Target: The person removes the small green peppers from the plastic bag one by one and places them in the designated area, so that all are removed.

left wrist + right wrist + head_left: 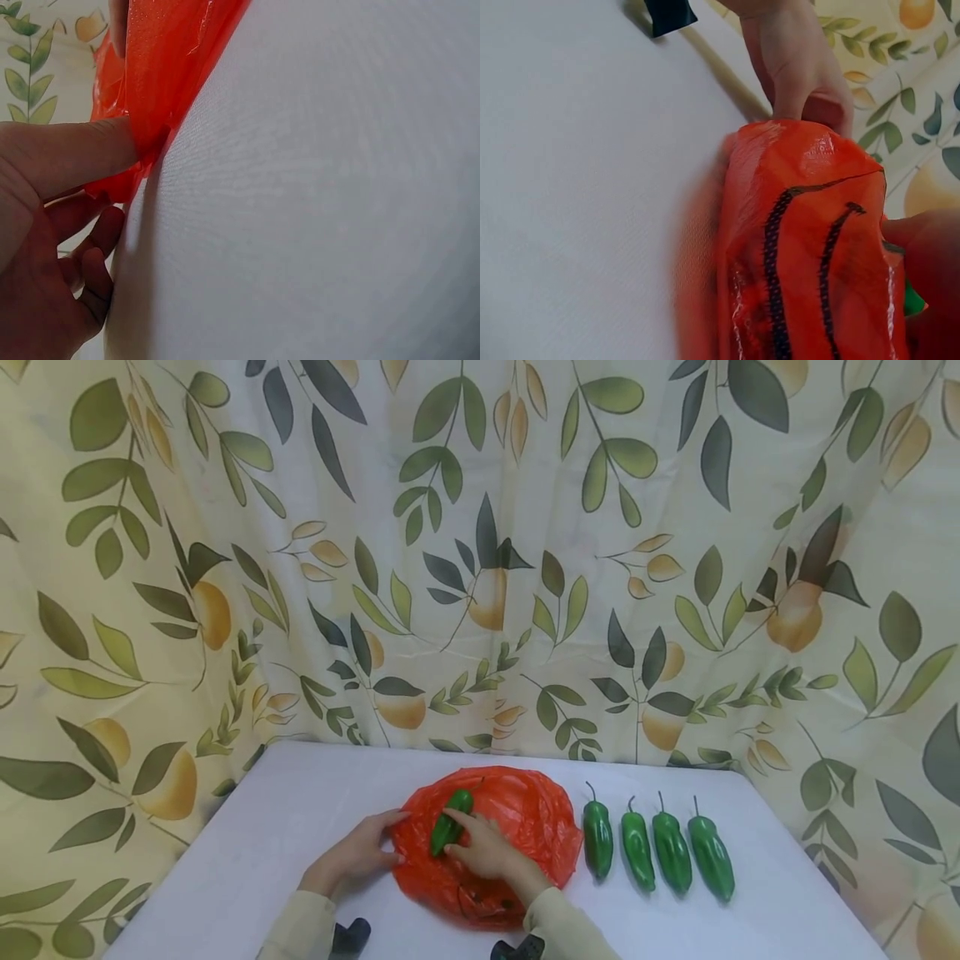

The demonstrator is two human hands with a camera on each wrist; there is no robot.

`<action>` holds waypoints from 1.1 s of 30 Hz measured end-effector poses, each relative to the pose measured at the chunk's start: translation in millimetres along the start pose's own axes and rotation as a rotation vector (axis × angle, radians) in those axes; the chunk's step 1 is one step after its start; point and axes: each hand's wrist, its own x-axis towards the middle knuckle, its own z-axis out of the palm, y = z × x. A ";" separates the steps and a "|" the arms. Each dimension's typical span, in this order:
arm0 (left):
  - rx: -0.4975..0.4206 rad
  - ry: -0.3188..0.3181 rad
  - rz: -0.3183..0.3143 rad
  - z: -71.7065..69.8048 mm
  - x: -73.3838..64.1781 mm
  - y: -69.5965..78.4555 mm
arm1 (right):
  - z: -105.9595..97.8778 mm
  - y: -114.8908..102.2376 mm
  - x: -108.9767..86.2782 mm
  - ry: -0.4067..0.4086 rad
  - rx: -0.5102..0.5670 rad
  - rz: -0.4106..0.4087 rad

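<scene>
A red plastic bag lies spread on the white table, crumpled into a rounded shape. My left hand is at its left edge; in the left wrist view the thumb and fingers pinch the red film. Over the bag, my right hand holds a green chili pepper between thumb and fingers, its stem pointing up and away. Only a sliver of green pepper shows in the right wrist view, behind the bag's side, which bears dark printed curves.
Several green peppers stand in a row right of the bag, stems toward the back. The white table ends at a leaf-and-fruit patterned curtain behind and at both sides. Dark wrist straps show on both forearms.
</scene>
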 end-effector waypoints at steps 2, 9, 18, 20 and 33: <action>0.000 -0.006 0.003 -0.1 0.5 -1.0 | 0.6 0.1 0.1 0.000 -0.006 -0.002; 0.015 -0.004 -0.006 3.0 3.2 -3.3 | 1.6 5.1 -0.3 0.023 0.031 -0.013; 0.017 -0.012 0.012 5.6 4.3 -2.6 | 2.9 6.2 2.2 0.048 0.113 0.020; 0.019 -0.013 0.006 4.9 4.1 -1.3 | 3.3 5.8 3.8 0.056 0.133 0.020; -0.009 0.001 -0.020 -1.7 1.4 2.0 | 2.6 -0.7 9.7 0.091 0.163 0.010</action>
